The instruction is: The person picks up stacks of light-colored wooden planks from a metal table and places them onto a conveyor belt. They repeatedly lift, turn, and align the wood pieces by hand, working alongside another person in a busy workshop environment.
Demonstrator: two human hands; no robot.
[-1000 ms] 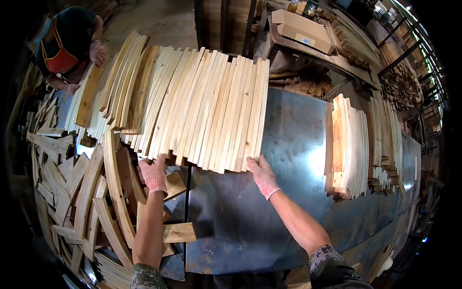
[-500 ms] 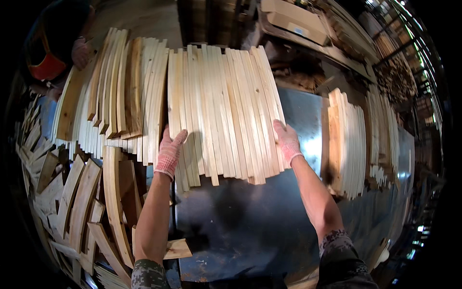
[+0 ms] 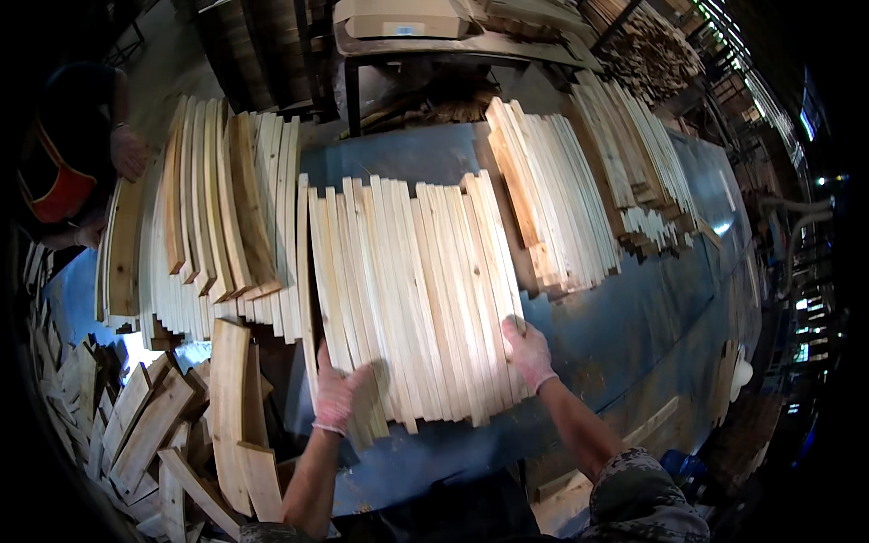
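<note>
A row of pale wooden slats [image 3: 412, 299], standing close side by side, is pressed between my gloved hands at the middle of the metal table [image 3: 597, 339]. My left hand [image 3: 337, 395] grips the row's left side near its closer end, thumb over the slats; some of its fingers are hidden. On the opposite side my right hand [image 3: 527, 351] is closed against the outer slat. The near ends are uneven. Right beside the row, on the left, stands a larger stack of slats [image 3: 285, 199] with curved boards [image 3: 217, 190] lying on top.
Loose offcut boards [image 3: 149, 425] are heaped at the lower left. Two more slat stacks [image 3: 557, 195] [image 3: 625, 154] stand toward the right. Beyond the table is a bench with a cardboard box [image 3: 403, 18]. Another person's gloved hand [image 3: 128, 152] rests by the left stack.
The row of slats and both my hands have come nearer to me across the table, still gripping. My view has also shifted, showing more of the table's far and right parts.
</note>
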